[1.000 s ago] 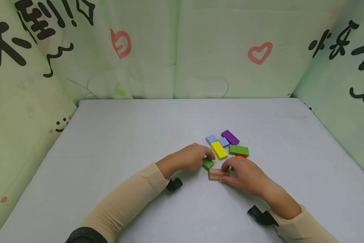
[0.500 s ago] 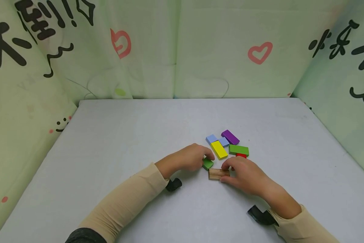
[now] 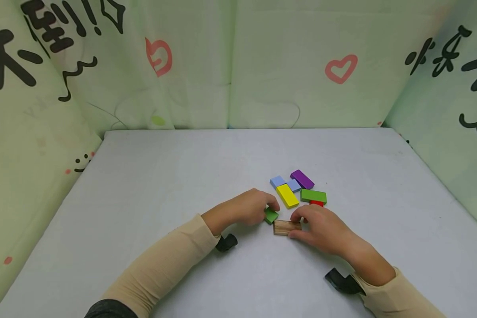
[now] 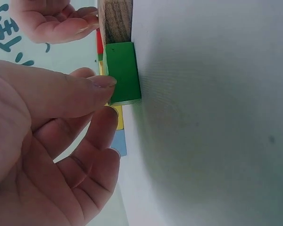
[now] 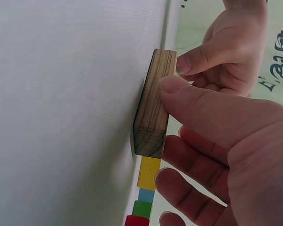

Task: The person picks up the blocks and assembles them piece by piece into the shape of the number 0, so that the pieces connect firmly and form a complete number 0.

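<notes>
Head view looks forward and down; close wrist views share wooden block [image 5: 152, 100].

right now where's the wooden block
In the head view, the wooden block is right of centre on the table, pinched by the right hand, just right of the small green block that the left hand holds.

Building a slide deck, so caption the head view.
Left hand pinches a green block; right hand grips a wood-grained block.

2 lt. blue blks [image 3: 277, 181] [image 3: 294, 185], far; 1 purple blk [image 3: 302, 179], far; 1 yellow blk [image 3: 287, 196]; 2 green blks [image 3: 271, 215] [image 3: 313, 196], 1 L, 1 R; 1 red blk [image 3: 317, 203], R; 1 wooden blk [image 3: 282, 227], near. Blk total: 8. Hands [image 3: 249, 206] [image 3: 322, 227]: 2. Table [image 3: 182, 163]: 1.
</notes>
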Demonstrator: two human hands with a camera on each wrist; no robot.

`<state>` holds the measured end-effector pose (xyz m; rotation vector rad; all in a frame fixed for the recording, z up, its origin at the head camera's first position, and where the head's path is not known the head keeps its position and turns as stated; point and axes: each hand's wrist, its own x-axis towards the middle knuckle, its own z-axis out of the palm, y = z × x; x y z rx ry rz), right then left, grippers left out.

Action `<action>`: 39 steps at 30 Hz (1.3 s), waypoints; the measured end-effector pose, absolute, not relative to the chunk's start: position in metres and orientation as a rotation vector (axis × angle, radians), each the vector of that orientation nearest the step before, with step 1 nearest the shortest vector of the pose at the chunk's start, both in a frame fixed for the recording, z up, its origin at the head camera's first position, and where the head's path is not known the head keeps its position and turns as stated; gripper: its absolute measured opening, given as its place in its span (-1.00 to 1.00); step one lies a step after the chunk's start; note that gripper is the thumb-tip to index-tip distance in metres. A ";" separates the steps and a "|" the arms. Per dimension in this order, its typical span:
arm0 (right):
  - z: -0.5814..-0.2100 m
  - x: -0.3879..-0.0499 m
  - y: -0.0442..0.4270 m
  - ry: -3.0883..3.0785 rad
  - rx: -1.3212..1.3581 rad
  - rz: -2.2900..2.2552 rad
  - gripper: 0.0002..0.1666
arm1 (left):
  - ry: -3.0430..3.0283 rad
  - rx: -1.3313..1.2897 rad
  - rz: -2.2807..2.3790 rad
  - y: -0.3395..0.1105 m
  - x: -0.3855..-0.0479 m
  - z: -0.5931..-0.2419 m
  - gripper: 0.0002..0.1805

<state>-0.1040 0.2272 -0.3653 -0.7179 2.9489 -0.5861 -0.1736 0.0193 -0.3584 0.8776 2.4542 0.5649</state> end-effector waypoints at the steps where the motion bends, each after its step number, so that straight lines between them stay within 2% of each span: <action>1: -0.365 -0.104 0.227 2.948 -0.715 -0.584 -0.70 | 2.455 0.878 0.566 0.019 -0.173 -0.359 -0.61; 39: -0.365 -0.105 0.228 2.935 -0.744 -0.572 -0.69 | 2.470 0.894 0.583 0.018 -0.168 -0.356 -0.58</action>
